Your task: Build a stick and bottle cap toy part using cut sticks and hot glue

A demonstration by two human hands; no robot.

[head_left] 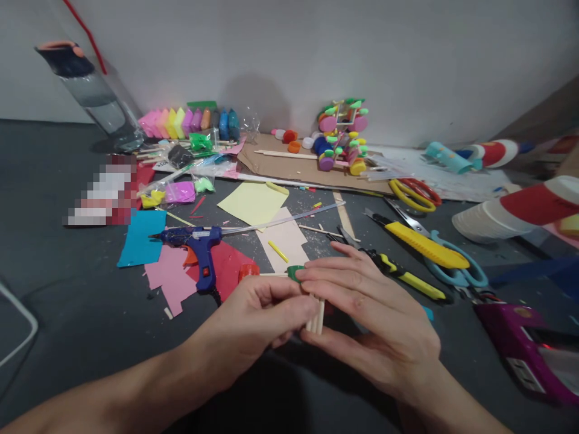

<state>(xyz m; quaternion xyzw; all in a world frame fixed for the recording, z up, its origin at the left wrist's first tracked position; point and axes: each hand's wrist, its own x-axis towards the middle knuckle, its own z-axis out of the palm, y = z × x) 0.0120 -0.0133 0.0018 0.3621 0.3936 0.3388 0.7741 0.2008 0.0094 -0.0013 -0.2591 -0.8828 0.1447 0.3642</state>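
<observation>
My left hand (266, 316) is closed, its thumb and fingers pinching a small bundle of pale wooden sticks (315, 324). Around the other side of the bundle curves my right hand (377, 316), its thumb at the lower ends and its fingers over the top. A green cap (295, 273) shows just beyond my fingertips. A thin stick runs left from it to a red cap (248, 271), as if one piece; my hands hide how the parts join. Left of my hands lies a blue glue gun (208, 256) on pink and red paper.
Yellow cutters (425, 244), scissors (464, 274) and a purple device (525, 346) lie at right, near stacked paper cups (493, 214). Colourful models made with caps (344, 135) stand on cardboard (266, 163) at the back. A water bottle (97, 99) and clay packs (190, 123) are at back left.
</observation>
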